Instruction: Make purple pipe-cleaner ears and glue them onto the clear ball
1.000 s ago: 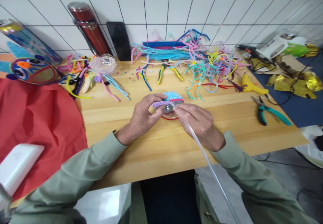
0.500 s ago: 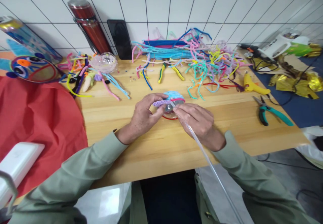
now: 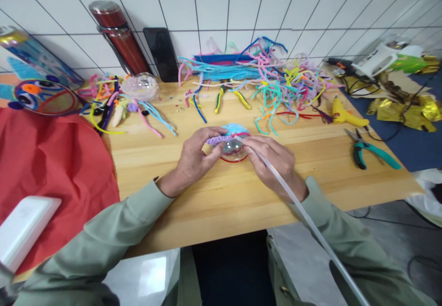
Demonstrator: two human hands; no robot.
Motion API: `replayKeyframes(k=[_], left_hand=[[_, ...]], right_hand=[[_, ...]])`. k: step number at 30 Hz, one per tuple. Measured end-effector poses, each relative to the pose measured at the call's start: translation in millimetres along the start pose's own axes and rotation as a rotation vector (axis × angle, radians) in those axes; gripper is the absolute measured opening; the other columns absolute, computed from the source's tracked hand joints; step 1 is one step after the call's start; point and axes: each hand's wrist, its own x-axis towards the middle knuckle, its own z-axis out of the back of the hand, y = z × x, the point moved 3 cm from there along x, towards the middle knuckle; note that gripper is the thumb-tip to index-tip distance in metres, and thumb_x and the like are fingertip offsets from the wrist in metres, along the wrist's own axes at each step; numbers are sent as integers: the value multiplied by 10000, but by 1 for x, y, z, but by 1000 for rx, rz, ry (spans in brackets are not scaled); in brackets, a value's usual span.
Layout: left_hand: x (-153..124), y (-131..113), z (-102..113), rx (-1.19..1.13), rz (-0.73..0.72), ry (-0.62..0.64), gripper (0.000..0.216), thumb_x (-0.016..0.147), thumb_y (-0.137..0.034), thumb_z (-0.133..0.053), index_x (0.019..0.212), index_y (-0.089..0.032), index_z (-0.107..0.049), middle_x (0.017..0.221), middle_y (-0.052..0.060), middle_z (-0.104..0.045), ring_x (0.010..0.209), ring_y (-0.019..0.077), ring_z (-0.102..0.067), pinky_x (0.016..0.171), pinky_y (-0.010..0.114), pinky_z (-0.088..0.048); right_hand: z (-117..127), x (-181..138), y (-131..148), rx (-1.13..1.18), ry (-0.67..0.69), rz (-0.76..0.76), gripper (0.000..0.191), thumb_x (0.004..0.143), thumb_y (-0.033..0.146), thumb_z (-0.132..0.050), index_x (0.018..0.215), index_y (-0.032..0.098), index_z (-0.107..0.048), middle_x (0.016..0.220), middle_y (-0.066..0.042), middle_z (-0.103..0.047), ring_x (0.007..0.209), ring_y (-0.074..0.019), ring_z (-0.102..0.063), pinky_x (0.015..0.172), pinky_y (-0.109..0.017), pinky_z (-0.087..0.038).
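My left hand (image 3: pixel 193 158) grips a clear plastic ball (image 3: pixel 232 147) wrapped with purple, blue and pink pipe cleaners, at the middle of the wooden table (image 3: pixel 214 195). Its thumb and fingers pinch the purple pipe cleaner (image 3: pixel 218 139) against the ball. My right hand (image 3: pixel 272 161) is closed on a long clear glue stick (image 3: pixel 293 195) whose tip touches the top of the ball. The stick runs back over my right wrist toward the lower right.
A pile of coloured pipe cleaners (image 3: pixel 262 80) lies at the back. Yellow glue gun (image 3: pixel 343 115) and teal pliers (image 3: pixel 371 152) sit to the right. A second clear ball (image 3: pixel 141 86), a red flask (image 3: pixel 119 37), a phone (image 3: pixel 162 53) and red cloth (image 3: pixel 51 158) are on the left.
My right hand has turned slightly, and the glue stick now lies higher over my wrist, its tip shifted up onto the ball's top. My left hand has kept its grip.
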Motion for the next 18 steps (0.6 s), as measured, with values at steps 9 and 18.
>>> replayKeyframes(k=[9,18], left_hand=[[2,-2,1,-15,19,29,110,993,-247,-695,1100,-228,-706,1183,81,-845,1106,225,-802,990,383,-641],[5,-5,6,-37,60,86,176,985,-217,-639,1152,-224,-694,1253,84,-827,1148,228,-788,1030,396,-631]], right_hand=[[4,-4,6,-42,-2,142,361,985,67,-739,1313,217,-750,1136,-70,-875,988,-205,-852,864,-311,-711],[-2,-4,12,-75,32,156,359,1011,63,-700,1324,232,-750,1151,-62,-868,1006,-200,-843,932,-329,-696]])
